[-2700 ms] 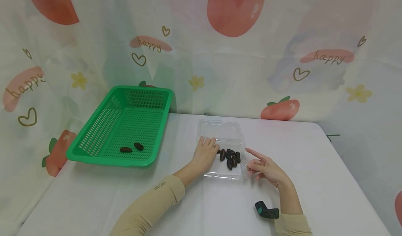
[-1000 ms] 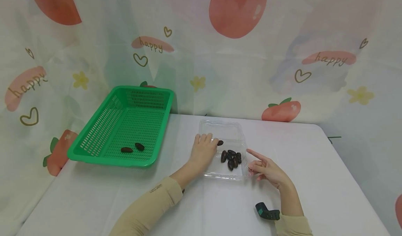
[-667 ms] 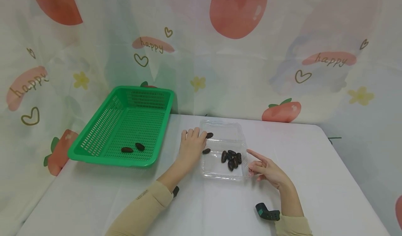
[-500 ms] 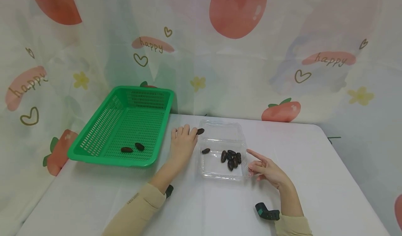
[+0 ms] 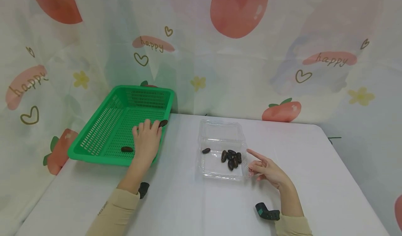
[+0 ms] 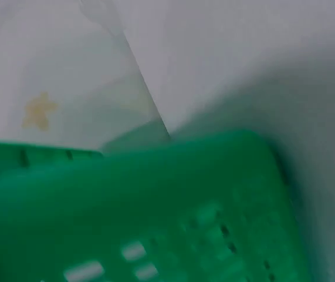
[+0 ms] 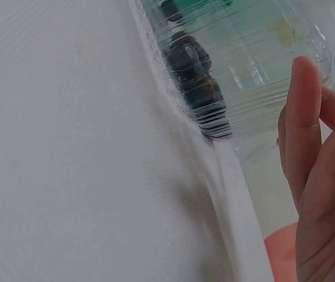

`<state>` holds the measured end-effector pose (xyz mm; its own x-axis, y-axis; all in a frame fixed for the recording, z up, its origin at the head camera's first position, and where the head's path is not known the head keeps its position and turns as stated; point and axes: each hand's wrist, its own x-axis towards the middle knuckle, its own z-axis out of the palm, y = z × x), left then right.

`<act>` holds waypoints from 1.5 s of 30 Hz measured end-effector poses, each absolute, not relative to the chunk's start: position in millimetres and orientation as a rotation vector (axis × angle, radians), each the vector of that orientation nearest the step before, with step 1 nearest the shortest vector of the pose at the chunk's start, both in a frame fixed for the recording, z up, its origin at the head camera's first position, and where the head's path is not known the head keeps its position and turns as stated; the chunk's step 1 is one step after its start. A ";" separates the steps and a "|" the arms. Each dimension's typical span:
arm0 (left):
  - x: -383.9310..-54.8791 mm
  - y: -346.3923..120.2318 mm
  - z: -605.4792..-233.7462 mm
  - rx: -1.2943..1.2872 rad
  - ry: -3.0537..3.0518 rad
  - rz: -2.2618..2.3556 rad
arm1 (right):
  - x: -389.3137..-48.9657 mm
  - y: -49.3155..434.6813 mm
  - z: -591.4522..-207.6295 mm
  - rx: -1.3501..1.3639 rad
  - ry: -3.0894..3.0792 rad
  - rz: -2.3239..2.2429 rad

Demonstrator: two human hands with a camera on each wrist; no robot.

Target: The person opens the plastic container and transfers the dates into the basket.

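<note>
My left hand (image 5: 147, 140) pinches a dark brown date (image 5: 163, 123) by its fingertips over the right side of the green basket (image 5: 94, 156). Inside the basket another date (image 5: 127, 149) shows to the left of the hand. A clear plastic clamshell box (image 5: 216, 173) stands with its lid folded back; several dates (image 5: 230, 164) cluster at its right and a single date (image 5: 206, 150) lies by its left wall. My right hand (image 5: 267, 169), index finger extended, is at the box's right side. The left wrist view has only the basket's wall (image 6: 155, 194), no fingers.
A white cloth covers the table (image 5: 201, 208). Behind it hangs a printed curtain (image 5: 235, 82). Black straps with a small device (image 5: 267, 211) sit at the right wrist, and a similar dark one (image 5: 143, 190) at the left.
My left hand has taken a date out of the box and carried it left to the basket. One date has shifted to the box's left side. My right hand has stayed in place.
</note>
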<state>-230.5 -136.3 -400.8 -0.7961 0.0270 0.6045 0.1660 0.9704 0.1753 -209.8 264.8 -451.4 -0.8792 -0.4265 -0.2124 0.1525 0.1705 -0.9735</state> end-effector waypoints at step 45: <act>-236.4 -189.5 -408.3 -0.186 -3.130 -0.061 | -209.9 264.4 -449.8 -0.222 2.037 -1.731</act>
<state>-236.4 -189.5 -408.3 -0.9929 0.1185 0.0077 0.1187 0.9922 0.0382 -209.9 264.4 -449.8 -0.8832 -0.4056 -0.2354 0.1670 0.1971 -0.9661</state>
